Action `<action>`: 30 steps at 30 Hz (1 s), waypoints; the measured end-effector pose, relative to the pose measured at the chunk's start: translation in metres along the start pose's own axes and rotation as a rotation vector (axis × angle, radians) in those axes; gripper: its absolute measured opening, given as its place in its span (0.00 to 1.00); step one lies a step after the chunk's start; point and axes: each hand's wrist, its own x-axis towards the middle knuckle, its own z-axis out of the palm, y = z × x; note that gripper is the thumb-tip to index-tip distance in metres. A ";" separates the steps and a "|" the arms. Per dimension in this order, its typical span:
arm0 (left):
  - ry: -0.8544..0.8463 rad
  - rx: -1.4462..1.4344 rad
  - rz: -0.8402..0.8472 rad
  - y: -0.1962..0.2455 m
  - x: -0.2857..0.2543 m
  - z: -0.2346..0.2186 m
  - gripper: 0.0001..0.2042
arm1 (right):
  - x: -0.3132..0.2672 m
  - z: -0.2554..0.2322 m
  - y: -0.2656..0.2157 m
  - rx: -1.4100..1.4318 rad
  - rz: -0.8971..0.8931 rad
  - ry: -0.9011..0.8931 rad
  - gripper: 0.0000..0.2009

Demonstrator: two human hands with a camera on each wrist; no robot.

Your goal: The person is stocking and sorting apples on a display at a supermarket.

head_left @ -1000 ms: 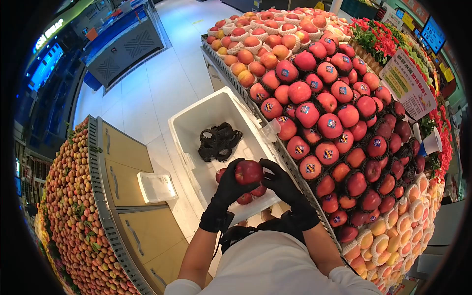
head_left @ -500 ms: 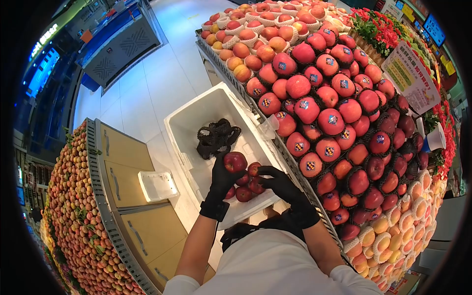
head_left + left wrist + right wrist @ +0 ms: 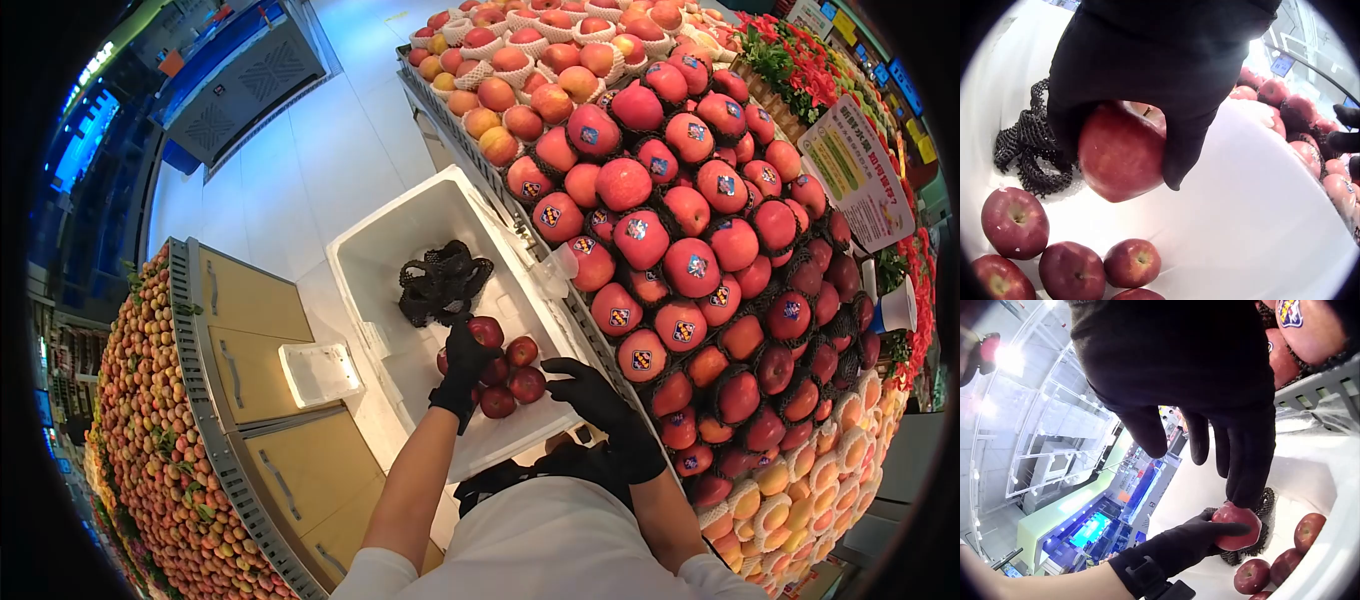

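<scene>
My black-gloved left hand point(image 3: 466, 362) grips a dark red apple point(image 3: 1124, 156) from above, fingers on one side and thumb on the other. It is over a white foam box point(image 3: 515, 300). Several loose red apples point(image 3: 525, 383) lie at the near end of that box, just below the hand. Beyond them sits a heap of black foam netting point(image 3: 445, 283). My right hand point(image 3: 605, 410), gloved too, hovers by the box's right edge with its fingers extended and nothing in it.
To the right rises a sloped display of stickered apples point(image 3: 640, 238) in black nets, behind a grey slatted edge. Net-wrapped peaches point(image 3: 770, 515) lie nearer me. At left, yellow cabinets point(image 3: 255, 365) bear small fruit, and a small white tray point(image 3: 320, 375) juts out beside them.
My left hand has turned over the held apple and lowered it toward the netting side of the box. The right hand has drawn back right, away from the loose apples.
</scene>
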 end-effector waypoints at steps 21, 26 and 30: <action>-0.208 0.058 -0.129 -0.079 0.055 0.065 0.44 | -0.016 -0.012 -0.015 0.048 -0.032 -0.046 0.17; -0.243 -0.012 -0.126 -0.097 0.063 0.077 0.44 | -0.017 -0.016 -0.011 0.102 -0.039 -0.039 0.17; -0.270 -0.005 -0.013 -0.104 0.060 0.076 0.45 | -0.021 -0.016 -0.012 0.083 -0.047 -0.016 0.16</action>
